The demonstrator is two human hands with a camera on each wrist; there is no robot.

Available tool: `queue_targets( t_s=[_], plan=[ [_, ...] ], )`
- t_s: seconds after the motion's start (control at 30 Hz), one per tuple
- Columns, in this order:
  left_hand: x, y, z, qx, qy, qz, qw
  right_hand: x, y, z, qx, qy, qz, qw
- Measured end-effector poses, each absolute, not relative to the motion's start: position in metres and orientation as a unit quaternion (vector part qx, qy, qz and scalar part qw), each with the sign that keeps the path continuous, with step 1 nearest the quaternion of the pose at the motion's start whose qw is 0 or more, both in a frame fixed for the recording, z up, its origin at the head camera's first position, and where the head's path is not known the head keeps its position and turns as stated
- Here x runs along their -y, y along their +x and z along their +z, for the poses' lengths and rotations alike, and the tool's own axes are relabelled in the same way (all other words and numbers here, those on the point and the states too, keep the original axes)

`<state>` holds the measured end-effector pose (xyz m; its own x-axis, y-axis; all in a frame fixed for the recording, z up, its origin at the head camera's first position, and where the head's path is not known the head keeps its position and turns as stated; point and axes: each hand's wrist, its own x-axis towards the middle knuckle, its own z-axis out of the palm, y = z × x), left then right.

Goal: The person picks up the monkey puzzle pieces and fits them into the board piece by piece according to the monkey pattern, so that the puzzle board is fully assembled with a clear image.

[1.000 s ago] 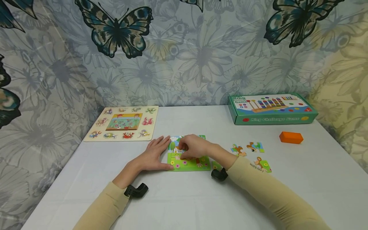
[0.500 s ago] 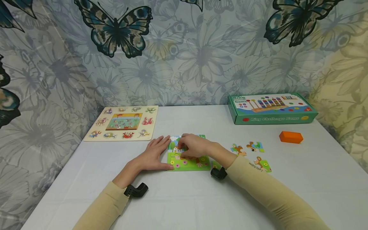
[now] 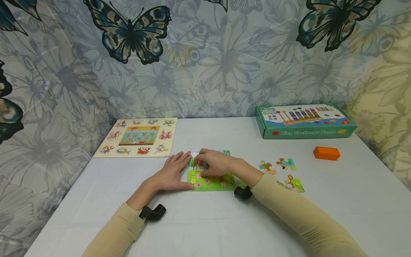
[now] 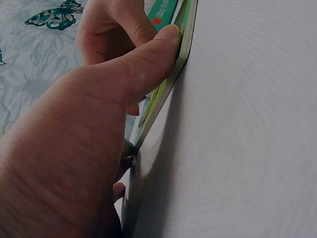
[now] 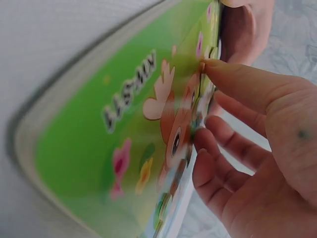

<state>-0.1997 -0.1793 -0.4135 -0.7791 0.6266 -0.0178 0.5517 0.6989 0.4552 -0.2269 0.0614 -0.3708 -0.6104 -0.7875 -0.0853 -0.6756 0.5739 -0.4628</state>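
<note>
A small green jigsaw board (image 3: pixel 212 185) with a cartoon picture lies flat on the white table. My left hand (image 3: pixel 171 175) rests along its left side, fingers straight and spread, the thumb on its lower left corner. Above the board's left half, my right hand (image 3: pixel 214 163) has its fingers curled, pinching a puzzle piece at the picture's surface; the piece is mostly hidden by the fingers. In the right wrist view the thumb (image 5: pixel 237 84) touches a piece's edge beside a brown animal's face (image 5: pixel 173 134).
Several loose puzzle pieces (image 3: pixel 293 184) lie right of the board, one partly behind my right wrist. An orange block (image 3: pixel 326 153) sits farther right. At the back stand a green Ring Challenge Game box (image 3: pixel 308 133) and, to the left, a wooden sea-animal board (image 3: pixel 109 138).
My right hand's fingers have shifted slightly left over the board, and a brown patch of picture now shows beneath them. The left hand stays where it was.
</note>
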Motion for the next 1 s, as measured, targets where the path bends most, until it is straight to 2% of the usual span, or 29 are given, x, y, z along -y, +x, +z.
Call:
queue_targets(
  t_s=[1.0],
  plan=[
    [0.1795, -0.2012, -0.4151, -0.920, 0.318, 0.212, 0.090, -0.0672, -0.2298, -0.3670, -0.861, -0.442, -0.196, 0.159]
  ],
)
